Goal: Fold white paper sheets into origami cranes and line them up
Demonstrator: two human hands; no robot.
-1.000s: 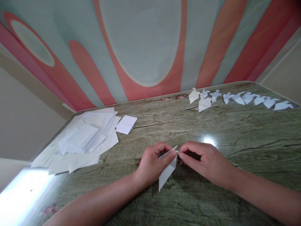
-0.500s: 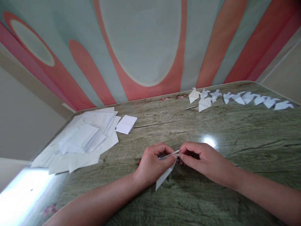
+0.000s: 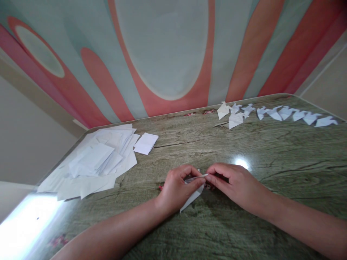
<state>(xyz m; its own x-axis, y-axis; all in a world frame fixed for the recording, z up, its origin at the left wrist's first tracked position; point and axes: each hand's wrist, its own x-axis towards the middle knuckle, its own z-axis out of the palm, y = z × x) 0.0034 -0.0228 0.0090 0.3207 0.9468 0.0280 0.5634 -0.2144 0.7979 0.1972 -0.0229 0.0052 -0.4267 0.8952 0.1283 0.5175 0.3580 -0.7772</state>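
Observation:
A small piece of folded white paper (image 3: 193, 198) is held between my two hands above the table near the middle. My left hand (image 3: 182, 186) is closed on it, thumb in front and fingers behind, covering much of its body. A thin pointed strip of the paper sticks out toward the right. My right hand (image 3: 230, 177) pinches the tip of that strip between thumb and fingertips. One lower flap of the paper slants down below my left thumb.
A spread pile of white paper sheets (image 3: 123, 168) lies on the wood-patterned table (image 3: 173, 151) at left. Beside it is a small stack of paper squares (image 3: 146, 143). Several folded paper birds (image 3: 235, 120) line the back right edge, near the striped wall (image 3: 168, 108).
The folded paper has tilted slightly between my hands, and its lower flap sits higher and wider than before. Both hands stay in nearly the same place.

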